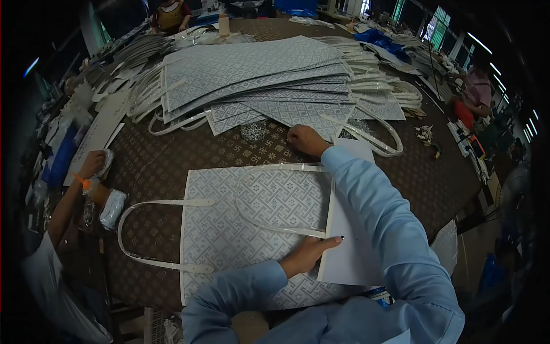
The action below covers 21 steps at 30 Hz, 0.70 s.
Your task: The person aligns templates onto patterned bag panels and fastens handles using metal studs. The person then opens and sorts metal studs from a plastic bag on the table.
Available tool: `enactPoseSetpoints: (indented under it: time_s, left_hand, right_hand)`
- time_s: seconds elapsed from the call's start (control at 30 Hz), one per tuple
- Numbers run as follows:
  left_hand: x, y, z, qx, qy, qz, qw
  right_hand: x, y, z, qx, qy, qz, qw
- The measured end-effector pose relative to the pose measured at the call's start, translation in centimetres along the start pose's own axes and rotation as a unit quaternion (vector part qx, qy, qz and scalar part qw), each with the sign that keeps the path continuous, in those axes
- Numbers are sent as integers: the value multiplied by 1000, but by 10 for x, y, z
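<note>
A patterned grey-white bag panel (223,229) lies before me, a pale strap handle (121,226) looping off its left side. Overlapping its right side is a white-backed panel (352,258), and another strap handle (275,228) reaches left from that panel's edge. My left hand (306,255) grips this edge, thumb on the white face. Farther up, my right hand (306,140) is closed above the table near the stacked panels; whatever its fingers hold is hidden. Left of it sits a small heap of shiny bits (253,132), too small to name.
A stack of patterned panels (258,63) with handles fills the far side of the brown patterned table (154,166). At left, another person's hand (94,163) is by an orange-tipped bottle (94,189) and a plastic-wrapped bundle (113,209). Other people (475,92) are farther off.
</note>
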<state>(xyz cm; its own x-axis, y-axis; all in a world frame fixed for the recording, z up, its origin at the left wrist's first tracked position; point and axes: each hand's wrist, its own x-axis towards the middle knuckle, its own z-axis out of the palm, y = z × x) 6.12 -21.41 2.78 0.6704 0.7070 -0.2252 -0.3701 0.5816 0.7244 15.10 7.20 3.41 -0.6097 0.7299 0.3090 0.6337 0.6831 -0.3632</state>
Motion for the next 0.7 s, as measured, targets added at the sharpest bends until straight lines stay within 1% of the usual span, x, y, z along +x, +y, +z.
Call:
enactPoseSetpoints:
  time_s: [0.03,0.07,0.1,0.13,0.17,0.2,0.23,0.27,0.33,0.37,0.4,0.43,0.47,0.53,0.57,0.63,0.67,0.7]
  left_hand:
    - [0,0,1,0,7,10,1000]
    - [-1,-1,1,-2,8,3,1000]
    - [-2,2,2,-12,8,-18,1000]
    - [-3,5,3,-23,8,-39,999]
    - [-2,6,3,-14,10,-59,998]
    - [-3,6,5,-19,8,-65,998]
    - [-3,6,6,-26,4,-42,999]
    - [-2,8,5,-31,1,-17,999]
    - [0,6,1,-39,3,-6,999]
    - [0,0,0,-49,3,-1,999]
    - [0,0,1,-65,6,-19,998]
    - [0,3,1,-81,7,-39,996]
    - [3,3,0,-81,-10,-17,997]
    - [3,-2,-4,-92,-21,-34,995]
    - [5,-1,-4,-90,-23,-30,995]
    - [4,-4,-2,-103,-17,-54,993]
    - [4,-5,-1,-91,-4,-28,995]
    - [6,-3,0,-79,9,1,997]
  right_hand:
    - [0,-6,-9,3,0,2,1000]
    - [-4,-11,-18,38,9,15,999]
    - [-9,-11,-24,73,18,31,997]
    - [-12,-6,-25,48,33,10,998]
    - [-18,-2,-25,50,30,20,998]
    - [-20,-4,-29,97,37,42,994]
    - [-21,-8,-33,142,43,59,987]
    - [-22,-11,-39,142,40,57,987]
    - [-38,-42,-68,155,6,66,986]
    - [-55,-62,-87,168,0,54,984]
    - [-76,-84,-106,183,-8,47,982]
    - [-101,-104,-124,164,-36,16,986]
    - [-129,-116,-135,144,-65,-17,987]
    - [-180,-128,-135,200,-143,15,969]
    - [-192,-126,-133,195,-146,26,969]
    - [-214,-122,-125,148,-135,35,979]
    - [-220,-124,-129,146,-132,39,980]
    - [-221,-126,-136,142,-171,42,974]
